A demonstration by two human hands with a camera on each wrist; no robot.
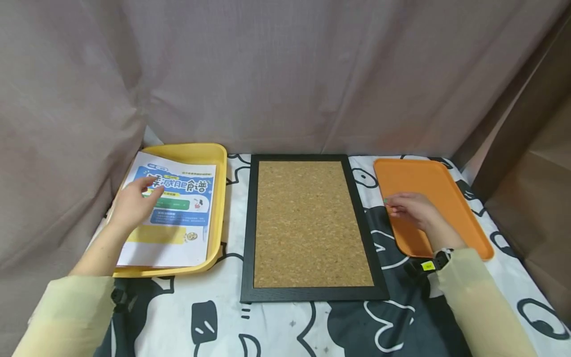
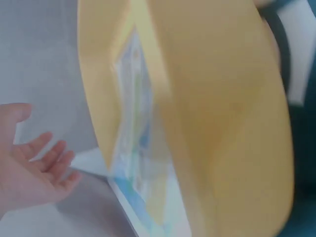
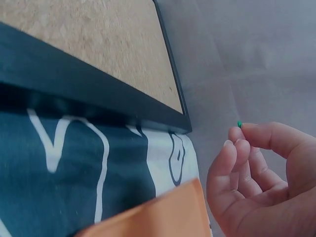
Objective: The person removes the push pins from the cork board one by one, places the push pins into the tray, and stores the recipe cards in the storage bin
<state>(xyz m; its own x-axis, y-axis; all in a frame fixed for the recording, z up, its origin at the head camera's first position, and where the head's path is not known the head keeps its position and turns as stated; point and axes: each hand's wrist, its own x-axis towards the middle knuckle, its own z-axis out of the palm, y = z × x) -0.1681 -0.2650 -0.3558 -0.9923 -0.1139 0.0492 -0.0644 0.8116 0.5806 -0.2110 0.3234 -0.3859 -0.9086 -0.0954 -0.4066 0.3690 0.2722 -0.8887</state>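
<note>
My left hand (image 1: 136, 201) hovers over a stack of printed paper sheets (image 1: 169, 253) in a yellow tray (image 1: 219, 208). Its thumb and fingers are apart and relaxed, with nothing between them. The top sheet carries blue, green and yellow blocks with large Chinese characters. On the right, my right hand (image 1: 412, 210) is over the left side of an orange tray (image 1: 464, 218). In the right wrist view, the thumb and index finger pinch a tiny green piece (image 3: 239, 124); only its tip shows, the rest hidden by the fingertips.
Between the trays lies a cork board (image 1: 312, 228) in a black frame (image 1: 312, 294). Beneath everything is a black-and-white patterned cloth (image 1: 263, 327). A grey-brown curtain (image 1: 285, 74) hangs close behind the board and trays, and folds down along the left side.
</note>
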